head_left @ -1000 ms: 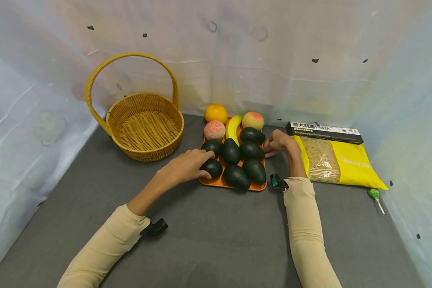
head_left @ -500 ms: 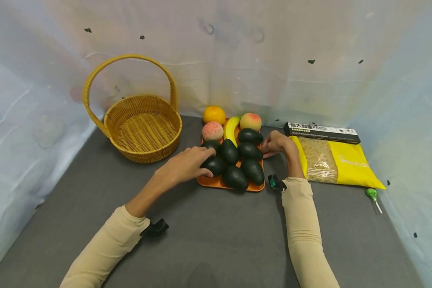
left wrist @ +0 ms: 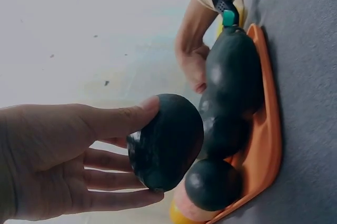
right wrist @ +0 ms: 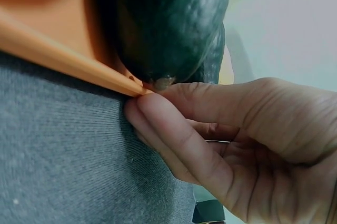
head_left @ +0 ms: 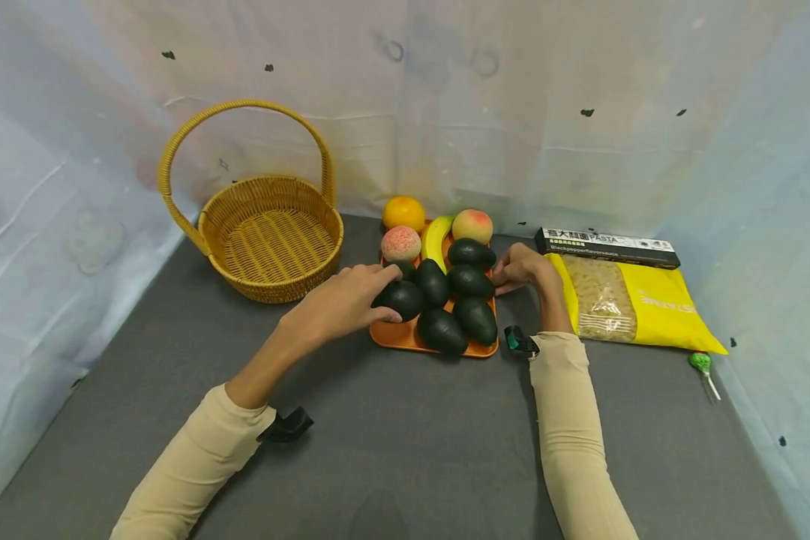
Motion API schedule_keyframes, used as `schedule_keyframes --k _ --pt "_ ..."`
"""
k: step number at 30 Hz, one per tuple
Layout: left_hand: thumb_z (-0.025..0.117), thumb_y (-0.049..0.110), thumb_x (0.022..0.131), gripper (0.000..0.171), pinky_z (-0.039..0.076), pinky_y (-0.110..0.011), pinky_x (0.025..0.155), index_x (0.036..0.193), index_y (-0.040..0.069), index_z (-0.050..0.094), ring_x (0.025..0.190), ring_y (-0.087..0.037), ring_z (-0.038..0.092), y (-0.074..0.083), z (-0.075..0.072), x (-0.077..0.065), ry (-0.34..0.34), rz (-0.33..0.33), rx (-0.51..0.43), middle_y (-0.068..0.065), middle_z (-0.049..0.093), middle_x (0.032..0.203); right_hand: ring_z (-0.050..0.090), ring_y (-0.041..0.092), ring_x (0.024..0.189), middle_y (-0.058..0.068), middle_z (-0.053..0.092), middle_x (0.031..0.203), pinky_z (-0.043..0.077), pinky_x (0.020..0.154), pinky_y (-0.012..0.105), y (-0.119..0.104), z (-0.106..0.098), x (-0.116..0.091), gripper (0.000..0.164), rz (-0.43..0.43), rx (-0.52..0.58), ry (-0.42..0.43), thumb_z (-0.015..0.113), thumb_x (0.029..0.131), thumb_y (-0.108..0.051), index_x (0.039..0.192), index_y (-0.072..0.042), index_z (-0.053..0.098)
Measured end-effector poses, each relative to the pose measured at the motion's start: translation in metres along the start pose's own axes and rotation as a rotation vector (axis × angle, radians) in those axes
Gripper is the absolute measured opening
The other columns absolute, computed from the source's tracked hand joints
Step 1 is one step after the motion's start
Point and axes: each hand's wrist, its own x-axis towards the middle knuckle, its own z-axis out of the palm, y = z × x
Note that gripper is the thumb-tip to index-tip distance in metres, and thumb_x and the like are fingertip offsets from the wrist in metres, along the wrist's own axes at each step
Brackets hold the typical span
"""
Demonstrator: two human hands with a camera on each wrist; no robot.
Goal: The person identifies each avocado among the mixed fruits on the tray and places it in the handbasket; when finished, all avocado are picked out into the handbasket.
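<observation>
One avo (left wrist: 169,139) in L hand (head_left: 340,304), R hand (head_left: 523,266) pinching tray edge (right wrist: 63,61), corner (head_left: 390,336) bare.

One wide view from the head, two close ones from the wrists.
The head view looks forward and down over the table (head_left: 418,435), far enough back to take in both sleeves (head_left: 570,420), the basket (head_left: 273,289), the tray (head_left: 400,337) and the pale sheeting (head_left: 513,150) behind. The left wrist view, turned sideways so the table runs down its right side, looks past the left hand (head_left: 347,300) and the avocado (left wrist: 171,145) it holds to the tray and the right hand (head_left: 521,266). The right wrist view, also tipped, looks from very near at the fingers (right wrist: 176,132) on the tray's rim. All three share the tray; the head and left wrist views share both hands.
</observation>
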Motion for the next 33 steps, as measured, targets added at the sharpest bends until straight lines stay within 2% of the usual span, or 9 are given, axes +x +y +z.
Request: schedule_keyframes --k 6,13,19,24,29,33 --pt "0.084 0.036 0.09 0.048 0.052 -0.035 0.072 0.121 0.007 0.061 0.081 -0.02 0.063 -0.011 -0.022 -0.004 0.062 -0.013 -0.021 -0.009 0.071 0.102 0.076 0.015 0.069 0.006 0.068 0.082 0.066 0.074 0.032 0.001 0.002 0.001 0.005 -0.004 0.026 -0.009 0.071 0.093 0.001 0.094 0.006 0.073" --pt "0.081 0.038 0.092 0.055 0.056 -0.044 0.084 0.13 0.004 0.06 0.096 -0.03 0.069 -0.034 -0.058 -0.009 0.149 -0.152 -0.026 -0.016 0.073 0.117 0.077 0.015 0.069 0.008 0.07 0.087 0.066 0.077 0.034 0.002 0.003 -0.001 0.009 -0.018 0.042 -0.023 0.071 0.095 -0.001 0.098 0.007 0.075" --pt "0.073 0.032 0.1 0.057 0.055 -0.054 0.09 0.144 0.003 0.053 0.106 -0.041 0.068 -0.054 -0.081 -0.016 0.233 -0.23 -0.013 -0.024 0.068 0.132 0.077 0.015 0.07 0.007 0.071 0.086 0.066 0.078 0.034 0.004 0.003 0.0 0.009 -0.008 0.045 -0.032 0.071 0.095 -0.002 0.099 0.006 0.075" --pt "0.066 0.028 0.104 0.058 0.054 -0.061 0.094 0.153 0.005 0.048 0.113 -0.049 0.066 -0.069 -0.094 -0.028 0.301 -0.287 -0.017 -0.028 0.063 0.141 0.077 0.014 0.07 0.008 0.071 0.087 0.066 0.076 0.033 0.005 0.004 0.002 0.009 -0.009 0.049 -0.027 0.071 0.096 -0.002 0.097 0.005 0.075" --pt "0.063 0.033 0.105 0.057 0.054 -0.061 0.086 0.155 0.008 0.048 0.104 -0.049 0.067 -0.08 -0.102 -0.037 0.347 -0.362 -0.044 -0.031 0.063 0.139 0.077 0.015 0.071 0.008 0.071 0.088 0.066 0.076 0.033 0.003 0.002 0.0 0.008 -0.006 0.04 -0.027 0.07 0.096 -0.001 0.099 0.006 0.074" --pt "0.065 0.034 0.105 0.057 0.052 -0.06 0.085 0.153 0.007 0.05 0.101 -0.047 0.065 -0.087 -0.106 -0.039 0.395 -0.386 -0.058 -0.031 0.064 0.138 0.077 0.015 0.072 0.008 0.07 0.089 0.066 0.077 0.033 0.002 0.0 -0.001 0.009 -0.006 0.04 -0.025 0.07 0.096 -0.002 0.101 0.006 0.073"
